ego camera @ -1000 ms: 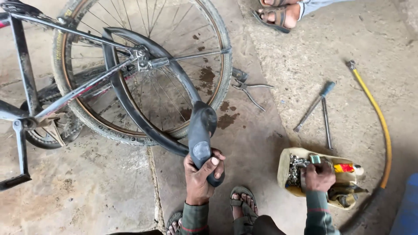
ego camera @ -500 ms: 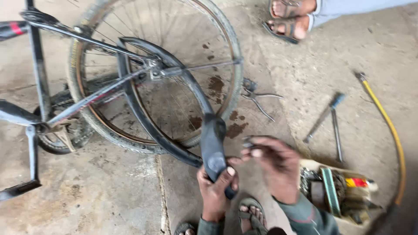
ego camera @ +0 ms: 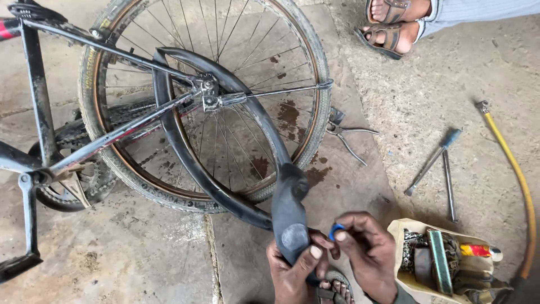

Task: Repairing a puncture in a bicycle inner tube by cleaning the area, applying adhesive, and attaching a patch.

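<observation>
Worn concrete floor [ego camera: 140,253], stained and cracked, serves as the work surface. Nearest the camera, the left hand [ego camera: 292,270] is clamped around a folded length of black inner tube [ego camera: 289,225], thumb pressed beside a grey roughened spot. Just to its right, touching at the fingertips, the right hand [ego camera: 365,253] pinches a small blue patch [ego camera: 336,229] level with that spot. The tube's long axis runs up and away from the hands, leftward, looping through the bicycle wheel [ego camera: 306,101]. Right of the right hand sits a cut yellow container [ego camera: 402,276] of oddments; beyond it lie tyre levers [ego camera: 447,174], pliers [ego camera: 349,138] and a yellow hose [ego camera: 514,174].
</observation>
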